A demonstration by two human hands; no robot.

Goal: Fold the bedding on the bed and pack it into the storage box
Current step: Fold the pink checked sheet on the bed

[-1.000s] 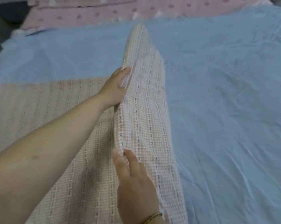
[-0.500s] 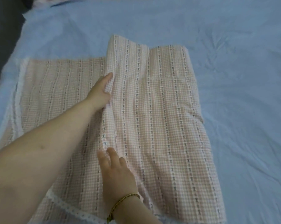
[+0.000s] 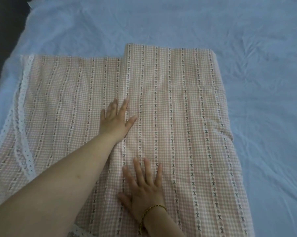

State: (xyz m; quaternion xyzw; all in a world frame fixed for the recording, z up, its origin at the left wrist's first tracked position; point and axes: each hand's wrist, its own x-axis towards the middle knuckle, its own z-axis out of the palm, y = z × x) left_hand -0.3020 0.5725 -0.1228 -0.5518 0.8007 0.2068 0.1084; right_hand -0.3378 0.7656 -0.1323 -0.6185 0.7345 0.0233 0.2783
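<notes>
To set the crease, my left hand and right hand press spread, flat fingers onto the folded pink-checked cotton sheet.

A: Where's the left grip?
B: Flat, palm down, fingers straight, on the pink checked bedding, right at the edge of the folded-over layer.
A: And the right grip?
B: Nearer the person, fingers spread flat on that upper layer; a gold bracelet circles the wrist.
A: The rest?
B: A white lace trim runs along the bedding's left edge. The upper layer's far edge reaches past the lower one's. Everything lies on a wrinkled blue bed sheet.
</notes>
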